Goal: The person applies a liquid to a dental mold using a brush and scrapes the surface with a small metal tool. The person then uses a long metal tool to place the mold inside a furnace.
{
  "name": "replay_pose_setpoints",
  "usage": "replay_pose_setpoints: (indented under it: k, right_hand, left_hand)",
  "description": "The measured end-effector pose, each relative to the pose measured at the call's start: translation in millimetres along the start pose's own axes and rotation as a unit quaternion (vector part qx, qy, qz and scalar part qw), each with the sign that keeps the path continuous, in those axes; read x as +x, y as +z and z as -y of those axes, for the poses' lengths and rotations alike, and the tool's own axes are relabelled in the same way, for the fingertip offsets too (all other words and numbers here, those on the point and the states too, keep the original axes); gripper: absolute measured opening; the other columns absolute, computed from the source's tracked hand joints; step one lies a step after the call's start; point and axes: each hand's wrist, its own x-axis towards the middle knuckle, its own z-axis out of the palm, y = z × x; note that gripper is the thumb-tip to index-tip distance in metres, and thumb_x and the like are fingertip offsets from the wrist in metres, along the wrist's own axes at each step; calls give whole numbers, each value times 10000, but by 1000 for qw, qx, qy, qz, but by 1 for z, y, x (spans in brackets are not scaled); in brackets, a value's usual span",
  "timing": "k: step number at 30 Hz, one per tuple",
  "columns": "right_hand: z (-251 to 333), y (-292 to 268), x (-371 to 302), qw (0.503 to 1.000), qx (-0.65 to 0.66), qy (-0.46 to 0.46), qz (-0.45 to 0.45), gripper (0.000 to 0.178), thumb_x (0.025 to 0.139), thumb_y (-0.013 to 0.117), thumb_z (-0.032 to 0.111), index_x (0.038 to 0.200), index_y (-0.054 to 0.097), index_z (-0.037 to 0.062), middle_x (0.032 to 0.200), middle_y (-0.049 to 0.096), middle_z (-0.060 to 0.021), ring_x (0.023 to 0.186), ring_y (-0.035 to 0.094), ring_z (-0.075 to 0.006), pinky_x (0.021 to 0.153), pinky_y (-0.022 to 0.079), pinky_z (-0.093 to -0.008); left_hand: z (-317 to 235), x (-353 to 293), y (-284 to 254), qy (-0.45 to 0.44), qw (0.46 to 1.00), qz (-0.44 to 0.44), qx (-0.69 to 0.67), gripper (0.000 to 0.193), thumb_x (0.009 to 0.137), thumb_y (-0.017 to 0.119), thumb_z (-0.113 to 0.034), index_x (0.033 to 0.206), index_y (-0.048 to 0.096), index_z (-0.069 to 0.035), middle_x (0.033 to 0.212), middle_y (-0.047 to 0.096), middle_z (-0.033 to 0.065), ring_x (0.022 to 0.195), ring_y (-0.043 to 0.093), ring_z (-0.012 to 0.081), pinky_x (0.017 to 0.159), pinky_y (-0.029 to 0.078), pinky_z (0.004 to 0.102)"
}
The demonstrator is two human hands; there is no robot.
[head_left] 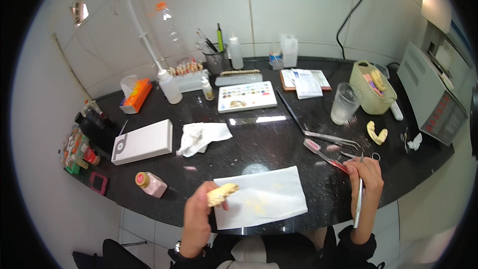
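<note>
My left hand (198, 214) is closed on a pale yellow piece of a dental plaster model (222, 195), held above the left part of a white paper sheet (274, 194). Yellowish crumbs lie on the sheet. My right hand (368, 175) grips a slim silver hand tool (358, 201), its handle slanting down past the palm. Close to those fingertips is a toothbrush (323, 156) with pink bristles and a red handle. Whether the fingers touch the handle, I cannot tell. Small scissors (375, 156) and tweezers (331, 137) lie just beyond.
A horseshoe-shaped yellow dental model (377, 133) lies at right, by a glass (344, 104) and a green basket (371, 89). Beyond the sheet are a crumpled tissue (201, 137), a white box (143, 142) and a paint palette (247, 96). A small bottle (152, 185) stands left.
</note>
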Motion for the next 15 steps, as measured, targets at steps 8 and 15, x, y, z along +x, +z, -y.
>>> replay_pose_setpoints:
  k: [8,15]
  right_hand:
    - [-8,8,-7,997,-45,1,62,127,772,624,-17,898,615,-22,795,574,-148,751,542,-288,686,424,-357]
    - [4,2,-5,995,47,85,32,183,916,514,121,907,609,-36,725,555,-56,582,481,-81,496,348,-231]
  left_hand:
    - [7,4,4,22,999,36,9,481,984,272,-422,833,493,-22,812,473,48,763,415,105,709,310,240]
    - [12,5,0,31,999,37,14,483,989,262,-401,829,500,-12,804,471,48,758,413,112,713,315,246]
